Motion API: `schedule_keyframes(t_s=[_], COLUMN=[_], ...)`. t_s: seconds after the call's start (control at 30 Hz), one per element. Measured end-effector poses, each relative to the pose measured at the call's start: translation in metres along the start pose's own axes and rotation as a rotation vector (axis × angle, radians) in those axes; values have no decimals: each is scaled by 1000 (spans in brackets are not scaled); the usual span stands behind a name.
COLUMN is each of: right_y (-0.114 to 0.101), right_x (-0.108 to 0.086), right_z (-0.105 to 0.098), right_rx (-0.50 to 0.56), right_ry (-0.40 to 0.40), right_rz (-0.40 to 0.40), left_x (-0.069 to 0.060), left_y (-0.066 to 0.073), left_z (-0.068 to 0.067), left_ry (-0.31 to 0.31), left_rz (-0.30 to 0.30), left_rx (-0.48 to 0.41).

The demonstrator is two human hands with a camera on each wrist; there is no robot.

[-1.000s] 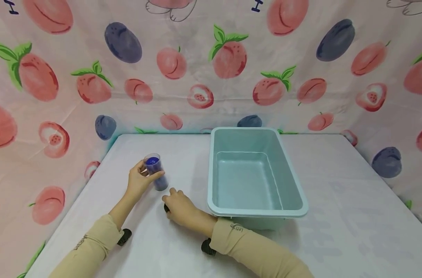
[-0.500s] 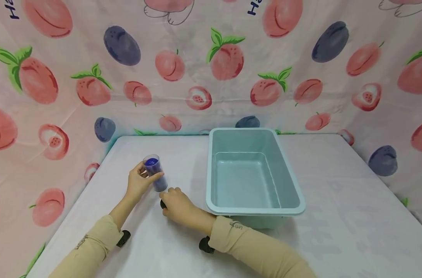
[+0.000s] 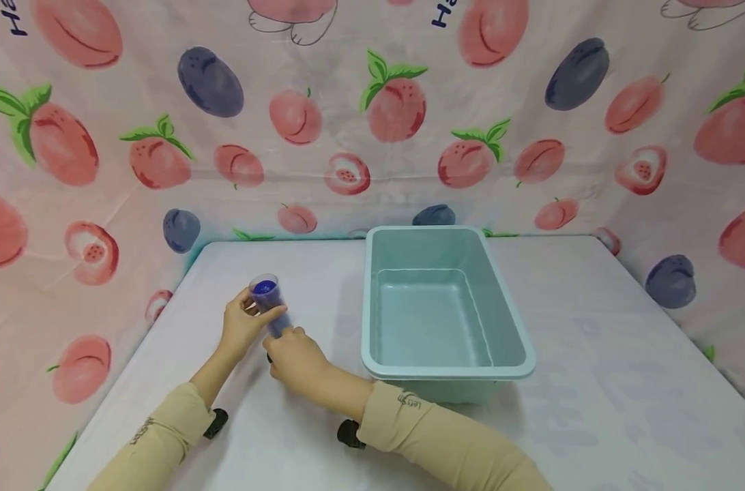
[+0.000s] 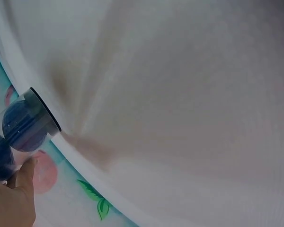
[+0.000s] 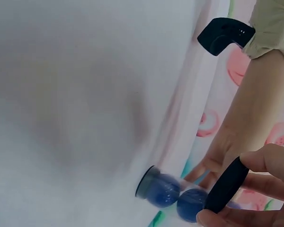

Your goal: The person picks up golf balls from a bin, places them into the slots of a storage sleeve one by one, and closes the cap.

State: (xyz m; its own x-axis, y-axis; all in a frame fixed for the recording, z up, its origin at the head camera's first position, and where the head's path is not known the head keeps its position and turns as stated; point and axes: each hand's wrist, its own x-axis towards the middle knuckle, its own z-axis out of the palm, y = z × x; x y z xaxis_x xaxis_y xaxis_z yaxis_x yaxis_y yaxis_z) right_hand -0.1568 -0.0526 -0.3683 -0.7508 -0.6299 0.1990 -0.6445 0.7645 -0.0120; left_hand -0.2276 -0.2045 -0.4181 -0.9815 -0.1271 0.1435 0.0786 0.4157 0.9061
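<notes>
My left hand (image 3: 240,329) grips a clear tube (image 3: 275,299), thumb across its near side. The tube stands slightly tilted on the white table. Blue balls (image 4: 24,126) show inside it in both wrist views, and its lower end has a dark rim. My right hand (image 3: 303,363) is beside the tube's lower part in the head view, pinching a black round lid (image 5: 226,185) edge-on between thumb and fingers. In the right wrist view the lid overlaps the tube; whether they touch I cannot tell. The right hand mostly hides the lid in the head view.
A pale blue-green plastic basin (image 3: 449,373) stands right of the hands, with nothing seen in it. Behind the white table (image 3: 600,382) hangs a peach-patterned cloth (image 3: 409,184). A black wrist camera (image 3: 351,434) sits under the right cuff, another under the left.
My right hand, with the black lid, has moved left and closer to the tube's lower part. The left hand keeps its grip on the tube. The head view has shifted slightly.
</notes>
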Motion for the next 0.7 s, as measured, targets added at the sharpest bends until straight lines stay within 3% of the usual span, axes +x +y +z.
schedule_keyframes(t_s=[0.17, 0.37, 0.53, 0.6, 0.7], right_y=[-7, -16, -25, -29, -33], right_x=[2, 5, 8, 10, 14], right_z=[-3, -15, -29, -37, -45], right_rx=[-60, -158, -208, -209, -260], right_ry=[64, 87, 57, 24, 38], right_rz=[-10, -12, -37, -49, -71], left_x=[-3, -5, -7, -12, -30], left_y=[4, 6, 9, 18, 55], left_z=[1, 0, -1, -2, -2], left_ry=[16, 13, 28, 36, 24], left_rz=[18, 17, 25, 25, -4], left_rx=[27, 38, -15, -57, -64])
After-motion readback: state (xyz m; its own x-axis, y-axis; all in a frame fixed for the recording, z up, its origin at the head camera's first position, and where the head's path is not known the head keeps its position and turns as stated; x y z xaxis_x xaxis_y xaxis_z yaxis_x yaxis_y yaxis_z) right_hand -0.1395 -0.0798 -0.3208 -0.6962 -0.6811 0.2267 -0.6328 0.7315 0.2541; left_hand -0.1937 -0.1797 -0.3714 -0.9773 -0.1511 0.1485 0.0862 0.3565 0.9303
